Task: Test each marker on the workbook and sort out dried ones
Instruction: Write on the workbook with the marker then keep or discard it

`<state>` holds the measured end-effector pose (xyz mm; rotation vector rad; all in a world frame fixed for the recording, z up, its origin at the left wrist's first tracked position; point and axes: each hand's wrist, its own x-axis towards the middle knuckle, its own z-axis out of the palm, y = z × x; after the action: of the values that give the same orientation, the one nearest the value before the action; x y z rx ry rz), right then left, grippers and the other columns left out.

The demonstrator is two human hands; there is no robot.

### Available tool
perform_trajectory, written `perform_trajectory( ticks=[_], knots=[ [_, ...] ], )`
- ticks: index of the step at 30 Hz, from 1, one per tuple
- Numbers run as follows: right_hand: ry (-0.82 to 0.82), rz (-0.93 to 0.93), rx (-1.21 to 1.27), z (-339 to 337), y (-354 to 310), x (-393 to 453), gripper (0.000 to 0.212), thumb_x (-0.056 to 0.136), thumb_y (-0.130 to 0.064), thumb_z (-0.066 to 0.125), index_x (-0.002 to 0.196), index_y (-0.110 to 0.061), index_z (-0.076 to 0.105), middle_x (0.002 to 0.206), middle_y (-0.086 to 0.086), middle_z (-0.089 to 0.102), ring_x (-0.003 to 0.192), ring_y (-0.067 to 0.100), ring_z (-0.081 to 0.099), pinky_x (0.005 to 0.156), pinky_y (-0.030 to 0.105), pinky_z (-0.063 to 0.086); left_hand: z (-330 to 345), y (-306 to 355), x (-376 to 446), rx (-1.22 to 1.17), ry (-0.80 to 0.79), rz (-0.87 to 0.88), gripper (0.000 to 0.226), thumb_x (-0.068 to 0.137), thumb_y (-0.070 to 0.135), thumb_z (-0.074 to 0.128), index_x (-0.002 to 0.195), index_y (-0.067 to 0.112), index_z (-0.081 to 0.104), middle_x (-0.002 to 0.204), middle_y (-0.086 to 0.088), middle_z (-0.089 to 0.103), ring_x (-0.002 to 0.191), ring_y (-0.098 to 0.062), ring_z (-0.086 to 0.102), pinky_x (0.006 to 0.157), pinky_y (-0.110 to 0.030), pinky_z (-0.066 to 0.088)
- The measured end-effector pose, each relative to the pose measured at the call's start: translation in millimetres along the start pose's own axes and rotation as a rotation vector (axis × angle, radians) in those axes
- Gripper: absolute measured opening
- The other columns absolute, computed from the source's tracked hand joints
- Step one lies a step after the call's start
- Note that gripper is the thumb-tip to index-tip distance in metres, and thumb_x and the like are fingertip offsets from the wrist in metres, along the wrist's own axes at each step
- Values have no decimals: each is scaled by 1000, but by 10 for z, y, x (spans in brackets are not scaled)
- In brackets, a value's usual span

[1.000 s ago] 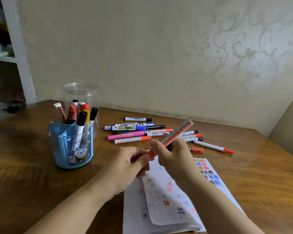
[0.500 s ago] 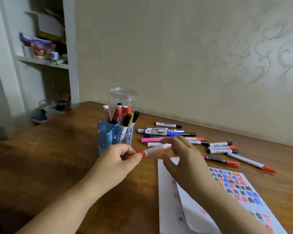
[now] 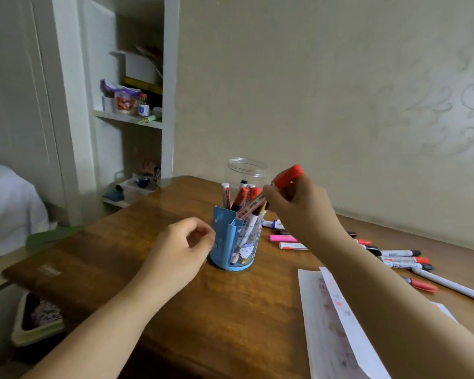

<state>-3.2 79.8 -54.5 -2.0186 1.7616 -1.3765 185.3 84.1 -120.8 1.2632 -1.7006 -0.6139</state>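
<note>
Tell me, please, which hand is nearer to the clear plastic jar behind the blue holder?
The right hand, holding a red marker, is just in front of the jar. The left hand is lower, beside the blue holder.

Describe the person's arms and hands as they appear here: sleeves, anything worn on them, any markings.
Both forearms are bare all the way to the bottom edge of the picture; no sleeve shows. The left hand and the right hand wear no gloves, and no ring, watch or bracelet shows on either hand or wrist. No markings, bandages or ink stains are visible. The nails are too small and blurred to tell anything about.
</note>
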Motion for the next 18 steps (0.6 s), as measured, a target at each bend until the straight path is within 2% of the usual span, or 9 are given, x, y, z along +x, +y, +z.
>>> perform_trajectory(
  ticks=[3, 6, 10, 13, 16, 18],
  knots=[
    [-52, 11, -60, 132, -2, 92, 16, 92, -32, 58, 91, -16, 55, 69, -3, 61, 52, 4, 52, 45, 13, 40, -15, -18, 8, 24, -8, 13, 8, 91, 25, 55, 89, 31, 59, 85, 13, 62, 77, -6, 60, 57, -9, 40],
    [-35, 1, -174, 196, 6, 206, 17, 89, -34, 61, 84, -20, 55, 63, -7, 53, 54, 7, 49, 51, 22, 39, 20, -78, 23, 42, -38, 3, 6, 91, 26, 55, 90, 30, 59, 85, 12, 63, 75, -7, 61, 56, -9, 42],
    [-103, 10, -247, 150, -19, 335, 21, 86, -34, 64, 72, -25, 51, 61, -7, 53, 57, 12, 53, 54, 27, 47, 105, -146, 53, 9, -89, -24, 4, 90, 25, 57, 90, 27, 61, 77, 7, 65, 67, -11, 63, 61, -22, 52],
    [-211, 49, -270, 171, 26, 355, 20, 83, -40, 68, 89, -22, 60, 70, -10, 57, 60, 5, 51, 54, 21, 42, 172, -151, 67, 24, -113, -27, 3, 90, 26, 57, 90, 27, 60, 78, 8, 64, 67, -10, 63, 56, -17, 46],
    [-234, 35, -292, 213, 67, 341, 40, 78, -41, 72, 112, -24, 62, 96, -7, 66, 69, 4, 52, 60, 20, 46, 246, -118, 66, 23, -150, -14, 3, 90, 28, 56, 89, 28, 59, 78, 10, 63, 67, -9, 63, 53, -13, 42],
    [-179, 16, -189, 208, 76, 304, 46, 77, -40, 74, 117, -24, 55, 84, -11, 60, 64, 1, 50, 50, 9, 38, 293, -82, 62, 31, -176, -6, 4, 91, 30, 55, 89, 28, 58, 78, 10, 62, 67, -8, 62, 52, -10, 42]
  ],
)
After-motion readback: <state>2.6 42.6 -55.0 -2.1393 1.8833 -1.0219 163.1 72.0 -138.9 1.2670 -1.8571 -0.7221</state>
